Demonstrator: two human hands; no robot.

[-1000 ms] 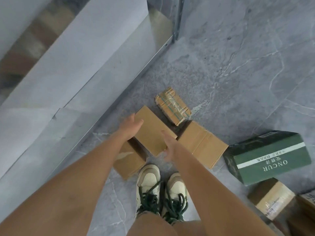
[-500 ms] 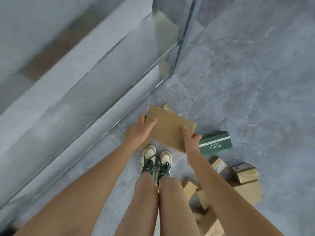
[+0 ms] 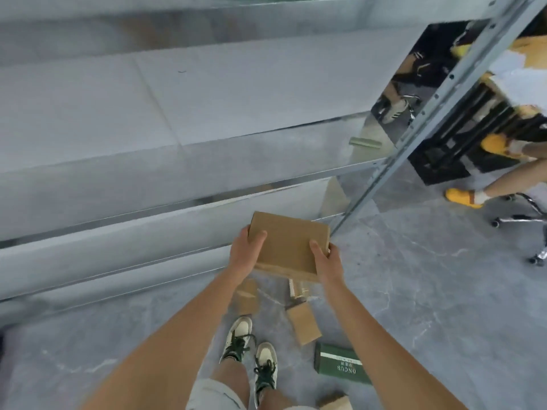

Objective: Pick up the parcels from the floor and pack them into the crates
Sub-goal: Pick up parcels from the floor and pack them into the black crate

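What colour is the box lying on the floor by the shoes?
Dark green box with a white stripe, seen in the head view.

Held parcel (image 3: 288, 247): matt brown cardboard. Shelf rack (image 3: 183, 184) behind it: bright, reflective metal. Floor (image 3: 429, 291): smooth grey marbled tile, slightly glossy.

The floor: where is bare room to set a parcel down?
Bare floor lies right of the green box, up to the chair wheels, and left of the shoes below the shelf. It is crowded between the shoes and green box, where brown parcels lie.
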